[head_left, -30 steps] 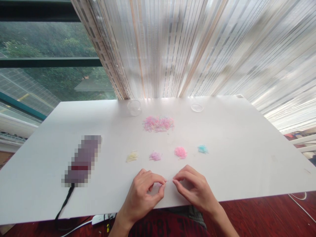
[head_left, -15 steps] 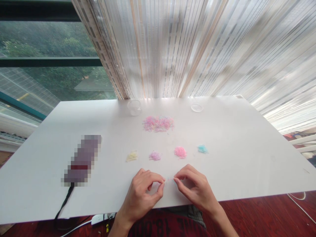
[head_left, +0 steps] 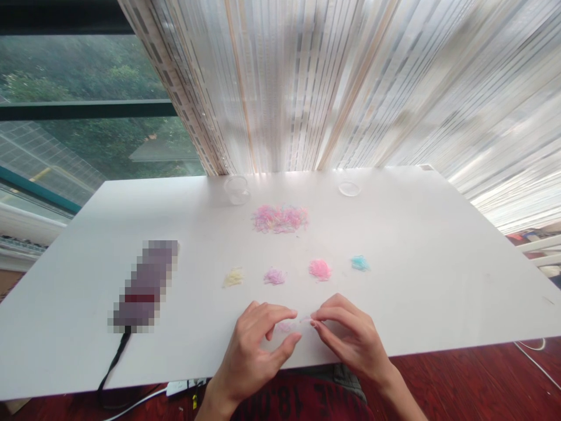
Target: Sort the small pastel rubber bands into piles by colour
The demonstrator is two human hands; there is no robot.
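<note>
My left hand (head_left: 263,339) is at the table's near edge, its thumb and forefinger apart with nothing seen between the tips. Beneath those fingers lies a small loose bunch of pale pinkish-purple strands (head_left: 284,326). Just right of it, my right hand (head_left: 350,330) pinches a thin pale purple strand (head_left: 305,319) that points toward the left hand. Beyond the hands are separate little piles of strands: yellow (head_left: 234,277), purple (head_left: 274,276), pink (head_left: 320,269) and blue (head_left: 360,262). Farther back spreads a larger mixed-colour pile (head_left: 280,218).
A clear round container (head_left: 237,190) stands at the back of the white table (head_left: 416,251), with a clear lid (head_left: 349,189) farther right. On the left lies a blurred-out purple object (head_left: 146,283) with a black cable. A curtain (head_left: 280,88) hangs behind the table.
My left thumb and forefinger have parted from a pinch, showing the bunch under them. A pale purple strand now shows in my right fingertips. The colour piles look unchanged.
</note>
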